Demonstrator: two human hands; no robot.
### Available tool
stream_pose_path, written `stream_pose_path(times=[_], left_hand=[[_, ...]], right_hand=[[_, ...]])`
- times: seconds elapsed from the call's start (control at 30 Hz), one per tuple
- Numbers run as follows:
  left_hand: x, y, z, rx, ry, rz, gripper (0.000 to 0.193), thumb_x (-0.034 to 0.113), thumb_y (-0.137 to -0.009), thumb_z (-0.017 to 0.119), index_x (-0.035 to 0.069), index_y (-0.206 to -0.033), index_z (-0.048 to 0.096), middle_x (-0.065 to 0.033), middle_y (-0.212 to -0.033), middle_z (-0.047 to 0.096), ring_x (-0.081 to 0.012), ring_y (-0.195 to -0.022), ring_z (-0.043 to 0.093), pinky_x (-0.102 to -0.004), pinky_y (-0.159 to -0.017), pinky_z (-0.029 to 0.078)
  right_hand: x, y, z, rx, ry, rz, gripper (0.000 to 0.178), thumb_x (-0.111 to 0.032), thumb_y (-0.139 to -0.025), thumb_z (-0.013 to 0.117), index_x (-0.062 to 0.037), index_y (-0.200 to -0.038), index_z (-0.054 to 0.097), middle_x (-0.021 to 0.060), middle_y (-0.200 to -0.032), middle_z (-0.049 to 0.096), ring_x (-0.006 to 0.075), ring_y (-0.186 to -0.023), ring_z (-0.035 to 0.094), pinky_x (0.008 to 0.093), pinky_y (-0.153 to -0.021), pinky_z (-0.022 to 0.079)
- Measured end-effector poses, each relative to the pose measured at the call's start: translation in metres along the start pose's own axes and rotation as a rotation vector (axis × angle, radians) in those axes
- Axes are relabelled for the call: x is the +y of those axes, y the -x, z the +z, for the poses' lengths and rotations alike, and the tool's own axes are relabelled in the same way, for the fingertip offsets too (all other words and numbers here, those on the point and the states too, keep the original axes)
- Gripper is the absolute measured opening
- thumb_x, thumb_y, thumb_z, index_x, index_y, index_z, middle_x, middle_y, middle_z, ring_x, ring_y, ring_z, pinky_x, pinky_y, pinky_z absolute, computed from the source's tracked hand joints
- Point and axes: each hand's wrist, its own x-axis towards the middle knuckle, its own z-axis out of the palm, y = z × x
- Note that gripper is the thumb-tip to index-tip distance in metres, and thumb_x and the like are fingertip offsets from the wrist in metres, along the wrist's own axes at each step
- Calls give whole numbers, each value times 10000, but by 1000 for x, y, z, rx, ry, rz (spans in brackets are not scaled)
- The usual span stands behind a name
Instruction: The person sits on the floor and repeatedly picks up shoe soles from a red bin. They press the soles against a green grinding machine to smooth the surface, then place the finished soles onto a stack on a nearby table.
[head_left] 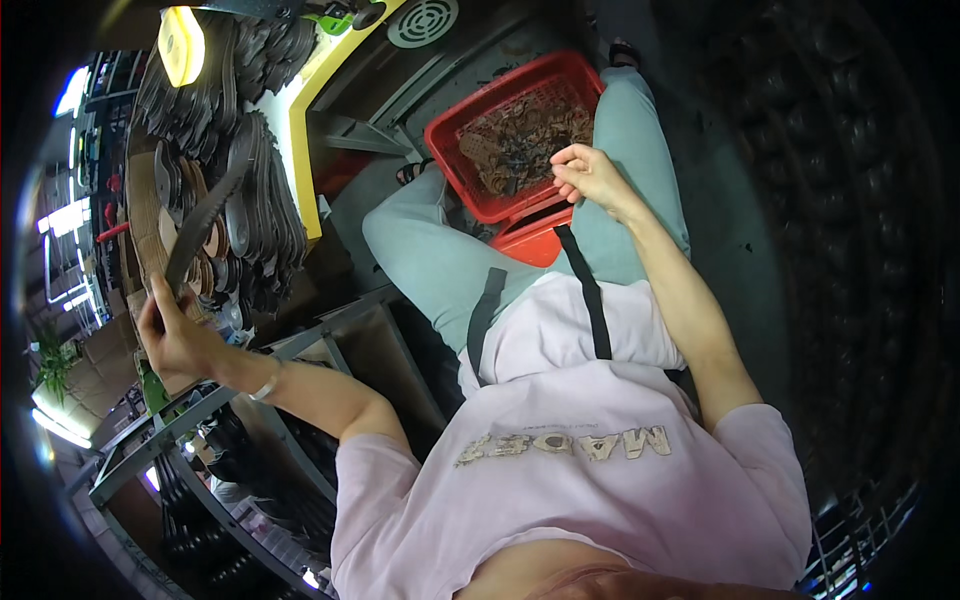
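My left hand point(180, 335) is raised at the left, its fingers closed on the lower end of a long, dark grey shoe sole point(208, 222). The sole stands up from the grip, tilted to the right, in front of stacked soles point(268, 195) on the bench. Over my right thigh and beside the red basket point(462, 185), my right hand point(598, 182) has its fingers curled in toward the thumb. Whether anything small sits between those fingertips is not visible. Brown and grey scraps point(515, 140) lie inside the basket.
A yellow-edged bench point(308, 150) with a bright lamp point(181, 47) runs along the upper left. Part of a green tool point(332, 18) shows at the top. Below my left arm stands a grey metal frame point(240, 370). A red object point(532, 240) lies between my thighs.
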Motion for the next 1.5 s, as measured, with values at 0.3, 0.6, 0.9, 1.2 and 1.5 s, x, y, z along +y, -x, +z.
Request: stream_pose_path(times=[0.3, 0.6, 0.9, 1.2, 1.5], left_hand=[[71, 156, 58, -673, 849, 13, 144, -12, -671, 667, 41, -653, 535, -63, -656, 556, -182, -650, 503, -301, -637, 420], [110, 212, 134, -575, 1321, -988, 438, -6, -815, 596, -7, -1232, 461, -111, -1123, 594, -155, -993, 581, -288, -877, 458], [110, 146, 196, -800, 754, -610, 135, 103, -840, 686, -17, -819, 631, 26, -695, 583, -13, -623, 452, -186, -549, 369], [91, 132, 183, -688, 911, -840, 128, -18, -810, 678, -38, -911, 601, -51, -849, 646, -70, -760, 592, -201, -668, 481], [85, 137, 191, -715, 947, -724, 335, 25, -794, 696, -50, -1106, 599, -74, -1007, 641, -116, -905, 586, -251, -806, 474]], right_hand=[[-65, 48, 20, -471, -492, -48, 614, -220, -841, 693, 13, -1342, 423, 120, -1208, 548, 181, -1088, 547, 320, -929, 457], [-64, 76, 21, -38, -359, -304, 621, -20, -720, 768, 38, -1268, 481, 92, -1187, 579, 165, -1092, 545, 295, -968, 417], [-79, 33, 70, -183, -543, -151, 529, 86, -733, 689, 5, -1223, 508, 95, -1154, 593, 202, -1066, 577, 335, -959, 452], [-85, 47, 54, -142, -434, -26, 473, 30, -703, 698, 40, -1151, 547, 99, -1095, 604, 174, -1002, 578, 314, -902, 451], [-147, 28, -38, 229, -444, -513, 395, -26, -768, 647, -98, -1122, 489, 71, -1094, 572, 194, -1043, 549, 346, -934, 445]])
